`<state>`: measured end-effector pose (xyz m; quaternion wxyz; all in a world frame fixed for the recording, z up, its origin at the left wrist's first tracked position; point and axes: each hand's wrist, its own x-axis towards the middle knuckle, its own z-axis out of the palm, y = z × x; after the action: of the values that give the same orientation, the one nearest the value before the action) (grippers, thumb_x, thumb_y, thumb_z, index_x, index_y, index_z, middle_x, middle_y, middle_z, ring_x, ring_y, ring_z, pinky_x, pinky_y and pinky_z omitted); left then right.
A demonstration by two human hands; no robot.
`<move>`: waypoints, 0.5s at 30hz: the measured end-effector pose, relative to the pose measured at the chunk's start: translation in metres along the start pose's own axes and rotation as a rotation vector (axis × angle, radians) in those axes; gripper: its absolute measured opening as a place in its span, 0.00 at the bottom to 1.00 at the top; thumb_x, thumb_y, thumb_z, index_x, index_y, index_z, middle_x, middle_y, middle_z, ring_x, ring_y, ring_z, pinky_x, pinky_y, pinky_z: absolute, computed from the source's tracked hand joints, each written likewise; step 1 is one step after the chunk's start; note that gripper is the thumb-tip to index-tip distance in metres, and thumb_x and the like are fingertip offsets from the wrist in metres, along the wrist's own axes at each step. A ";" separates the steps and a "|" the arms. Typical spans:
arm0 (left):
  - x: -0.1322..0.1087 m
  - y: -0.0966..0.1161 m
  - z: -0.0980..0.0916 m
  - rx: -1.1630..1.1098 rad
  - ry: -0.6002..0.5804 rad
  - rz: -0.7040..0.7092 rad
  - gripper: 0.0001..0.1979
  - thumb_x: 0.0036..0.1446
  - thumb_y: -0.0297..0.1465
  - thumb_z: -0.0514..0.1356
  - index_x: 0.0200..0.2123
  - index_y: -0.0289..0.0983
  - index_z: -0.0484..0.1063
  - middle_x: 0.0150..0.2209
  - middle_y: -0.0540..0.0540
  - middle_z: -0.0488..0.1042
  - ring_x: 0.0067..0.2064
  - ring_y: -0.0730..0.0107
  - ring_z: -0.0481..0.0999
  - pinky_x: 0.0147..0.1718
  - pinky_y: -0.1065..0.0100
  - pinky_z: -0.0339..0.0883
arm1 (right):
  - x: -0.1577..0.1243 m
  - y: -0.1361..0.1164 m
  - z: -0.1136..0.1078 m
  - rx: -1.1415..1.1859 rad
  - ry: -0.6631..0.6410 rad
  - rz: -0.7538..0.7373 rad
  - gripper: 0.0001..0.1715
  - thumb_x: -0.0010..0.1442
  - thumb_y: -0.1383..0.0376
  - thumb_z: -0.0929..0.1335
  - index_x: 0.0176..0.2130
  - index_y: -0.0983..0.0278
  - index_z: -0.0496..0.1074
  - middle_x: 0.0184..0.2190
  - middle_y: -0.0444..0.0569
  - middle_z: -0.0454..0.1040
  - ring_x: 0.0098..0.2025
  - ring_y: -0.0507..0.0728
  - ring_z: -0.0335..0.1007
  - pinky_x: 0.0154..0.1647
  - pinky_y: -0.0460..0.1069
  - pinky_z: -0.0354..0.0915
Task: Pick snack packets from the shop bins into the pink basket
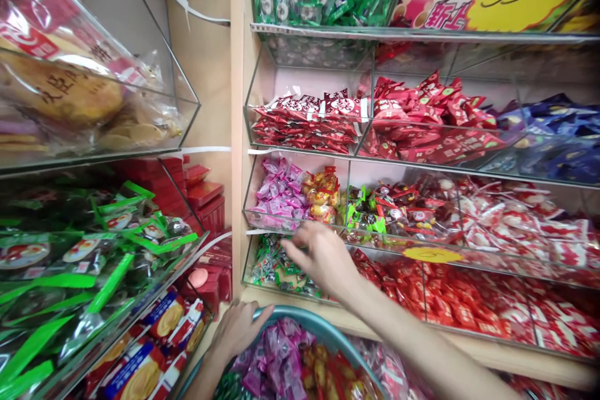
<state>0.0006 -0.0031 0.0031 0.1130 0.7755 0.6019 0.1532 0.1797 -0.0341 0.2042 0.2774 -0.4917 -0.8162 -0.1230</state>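
Observation:
My left hand (241, 328) is at the left rim of a teal basin (323, 317), its thumb lying along the edge. The fingers' far side is partly hidden. In the basin lie purple-wrapped candies (276, 356), gold-and-red wrapped candies (328, 375) and some green ones at the left. My right hand (323, 256) hovers in front of the shelf, thumb apart from the bent fingers, with nothing visible in it. Just beyond it, a clear bin holds purple candies (281, 184) and gold candies (322, 194). Below, green-wrapped candies (272, 262) are partly covered by the hand.
Clear bins of red packets (309, 119), white-and-red sweets (506, 212) and red-orange candies (450, 300) line the shelves. Their front panels and shelf edges jut toward me. At the left stand green-edged bags (94, 244) and red boxes (206, 200). A wooden post (238, 106) divides both sides.

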 end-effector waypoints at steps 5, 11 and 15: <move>-0.001 -0.001 0.001 -0.001 0.019 -0.011 0.38 0.57 0.56 0.33 0.35 0.40 0.76 0.36 0.40 0.80 0.43 0.55 0.77 0.39 0.63 0.63 | 0.100 0.013 -0.011 -0.057 0.204 0.027 0.12 0.61 0.60 0.63 0.36 0.64 0.72 0.37 0.52 0.73 0.43 0.59 0.67 0.42 0.50 0.60; 0.000 -0.001 0.001 -0.009 0.020 -0.009 0.39 0.57 0.56 0.32 0.32 0.40 0.76 0.34 0.40 0.80 0.42 0.55 0.77 0.37 0.63 0.63 | 0.174 0.033 0.017 0.001 0.100 0.057 0.27 0.55 0.61 0.67 0.53 0.65 0.64 0.52 0.56 0.70 0.53 0.63 0.64 0.51 0.54 0.61; 0.000 -0.001 0.001 -0.005 0.023 -0.003 0.39 0.57 0.56 0.32 0.33 0.40 0.76 0.35 0.40 0.80 0.42 0.55 0.77 0.38 0.63 0.63 | 0.187 0.034 0.028 0.001 0.072 0.119 0.24 0.55 0.64 0.67 0.52 0.66 0.65 0.48 0.55 0.73 0.51 0.64 0.66 0.51 0.56 0.61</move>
<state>-0.0002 -0.0024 0.0022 0.1083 0.7726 0.6039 0.1634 0.1323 0.1332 0.2863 0.3136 -0.5344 -0.7752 -0.1233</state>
